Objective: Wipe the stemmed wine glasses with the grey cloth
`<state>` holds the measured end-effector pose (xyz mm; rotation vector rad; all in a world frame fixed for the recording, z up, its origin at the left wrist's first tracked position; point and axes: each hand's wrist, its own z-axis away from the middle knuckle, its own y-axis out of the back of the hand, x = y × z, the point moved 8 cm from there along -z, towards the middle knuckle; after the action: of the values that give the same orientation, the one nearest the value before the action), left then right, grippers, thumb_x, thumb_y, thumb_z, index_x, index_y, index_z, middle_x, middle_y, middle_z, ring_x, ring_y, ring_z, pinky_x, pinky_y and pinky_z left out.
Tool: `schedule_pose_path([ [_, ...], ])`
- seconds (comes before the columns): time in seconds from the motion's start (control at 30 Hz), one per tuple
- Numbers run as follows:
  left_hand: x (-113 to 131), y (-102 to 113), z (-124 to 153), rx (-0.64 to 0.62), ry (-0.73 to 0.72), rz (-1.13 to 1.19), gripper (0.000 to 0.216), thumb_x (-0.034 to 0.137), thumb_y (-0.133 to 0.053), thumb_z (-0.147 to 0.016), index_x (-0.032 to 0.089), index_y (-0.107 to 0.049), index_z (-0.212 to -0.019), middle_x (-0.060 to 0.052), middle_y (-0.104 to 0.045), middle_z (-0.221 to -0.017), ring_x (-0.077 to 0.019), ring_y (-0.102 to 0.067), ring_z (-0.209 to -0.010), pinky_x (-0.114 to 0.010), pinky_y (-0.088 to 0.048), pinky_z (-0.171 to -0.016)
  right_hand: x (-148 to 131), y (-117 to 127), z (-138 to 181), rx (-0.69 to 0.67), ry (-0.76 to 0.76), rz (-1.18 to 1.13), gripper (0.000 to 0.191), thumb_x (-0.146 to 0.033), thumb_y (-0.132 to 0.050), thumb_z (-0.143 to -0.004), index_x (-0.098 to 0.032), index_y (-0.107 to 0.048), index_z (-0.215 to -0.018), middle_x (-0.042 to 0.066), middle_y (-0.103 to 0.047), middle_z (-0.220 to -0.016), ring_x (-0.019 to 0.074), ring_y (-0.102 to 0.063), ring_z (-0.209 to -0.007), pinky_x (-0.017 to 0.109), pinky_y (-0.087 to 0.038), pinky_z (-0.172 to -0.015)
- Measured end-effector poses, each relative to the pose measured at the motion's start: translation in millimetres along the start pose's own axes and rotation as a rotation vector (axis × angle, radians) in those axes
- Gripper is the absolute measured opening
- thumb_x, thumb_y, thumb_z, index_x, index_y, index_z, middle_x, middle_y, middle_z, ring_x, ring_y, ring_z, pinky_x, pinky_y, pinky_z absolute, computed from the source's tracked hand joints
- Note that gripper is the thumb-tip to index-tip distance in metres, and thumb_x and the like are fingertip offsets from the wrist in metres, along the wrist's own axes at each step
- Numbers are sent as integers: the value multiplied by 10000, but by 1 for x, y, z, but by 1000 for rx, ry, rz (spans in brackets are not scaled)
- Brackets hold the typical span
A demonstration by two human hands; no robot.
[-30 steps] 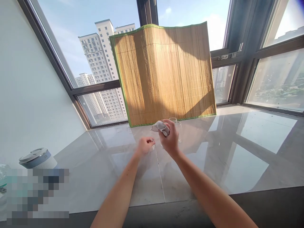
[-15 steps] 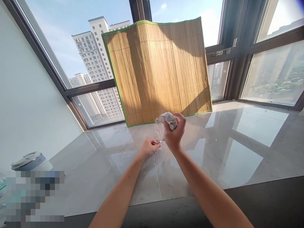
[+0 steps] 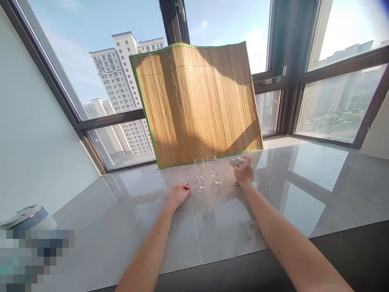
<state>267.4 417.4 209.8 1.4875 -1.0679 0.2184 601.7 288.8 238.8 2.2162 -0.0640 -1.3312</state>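
My left hand (image 3: pixel 178 195) is closed on the stem of a clear stemmed glass (image 3: pixel 186 174), which stands upright low over the counter or on it; I cannot tell which. To its right, several more clear stemmed glasses (image 3: pixel 216 182) are grouped upright on the glossy grey counter (image 3: pixel 231 219), partly overlapping in view. On the far side of that group, my right hand (image 3: pixel 244 173) grips a crumpled pale grey cloth (image 3: pixel 236 162), apart from the glasses. Part of the cloth is hidden behind my fingers.
A bamboo mat (image 3: pixel 200 105) with green edging leans against the window behind the glasses. At the far left stands a lidded cup (image 3: pixel 41 219), beside a blurred-out patch. Dark window frames (image 3: pixel 114 118) and a white wall (image 3: pixel 36 117) bound the counter.
My right hand, with the cloth, has moved right, away from the left hand. The glasses formerly screened by it now show. My left hand has shifted slightly left with its glass, and the view has tilted.
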Motion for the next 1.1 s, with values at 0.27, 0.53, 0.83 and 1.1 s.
schedule_pose_path([
  [0.27, -49, 57, -7, 305, 252, -209, 145, 302, -657, -768, 229, -636, -644, -81, -707, -790, -260, -634, -797, -308, -394, -675, 3, -47, 3, -321, 85, 210, 646, -161, -526, -789, -151, -365, -1414, 161, -658, -1110, 272, -632, -997, 313, -428, -727],
  [0.53, -85, 87, -3, 423, 464, -291, 218, 318, -638, -780, 259, -658, -990, -102, -727, -1023, -342, -560, -1114, -384, -413, -805, 6, -53, 3, -358, 117, 252, 649, -177, -524, -774, -159, -368, -1405, 153, -661, -1089, 287, -631, -1007, 318, -422, -701],
  [0.83, -57, 109, 27, 581, 569, -256, 154, 275, -634, -702, 217, -542, -812, -110, -639, -918, -288, -583, -898, -332, -400, -677, 6, -54, 3, -362, 110, 249, 666, -170, -539, -764, -168, -361, -1406, 139, -676, -1064, 279, -634, -1005, 300, -413, -689],
  [1.1, 63, 5, 22, 237, -218, -137, 211, 339, -577, -822, 195, -572, -669, -18, -580, -782, -143, -534, -722, -266, -431, -690, 8, -57, 3, -384, 78, 244, 657, -176, -556, -779, -194, -366, -1408, 140, -669, -1097, 276, -635, -1021, 301, -436, -720],
])
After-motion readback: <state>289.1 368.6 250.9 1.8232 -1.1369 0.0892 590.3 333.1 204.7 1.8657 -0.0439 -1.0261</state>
